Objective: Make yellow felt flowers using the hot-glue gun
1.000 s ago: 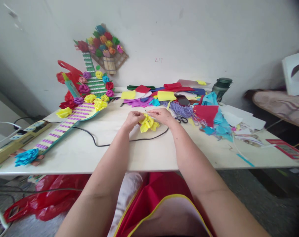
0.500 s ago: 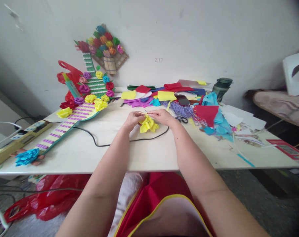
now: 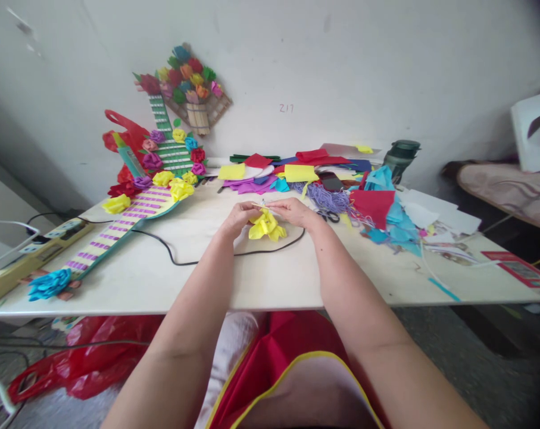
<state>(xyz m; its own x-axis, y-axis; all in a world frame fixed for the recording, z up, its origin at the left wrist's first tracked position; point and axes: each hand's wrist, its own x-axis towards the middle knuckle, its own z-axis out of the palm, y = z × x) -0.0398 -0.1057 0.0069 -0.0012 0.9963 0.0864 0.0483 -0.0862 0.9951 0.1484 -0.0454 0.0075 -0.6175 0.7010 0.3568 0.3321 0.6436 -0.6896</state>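
Yellow paper flower [image 3: 267, 226] held in both hands over the middle of the table [image 3: 270, 280].

The left hand [image 3: 237, 217] and the right hand [image 3: 293, 211] are each pinched at the fingertips on the flower's upper end, with the other fingers curled in. Whatever thin piece lies between the fingertips is too small to be made out. The flower is held just above the tabletop, about midway between the near and far edges, beside a black cable [image 3: 198, 260] and with scissors [image 3: 327, 216] near the right hand. It is judged very light, soft and easily crushed or torn, so it is best gripped lightly at the gathered end, not by the loose petals.
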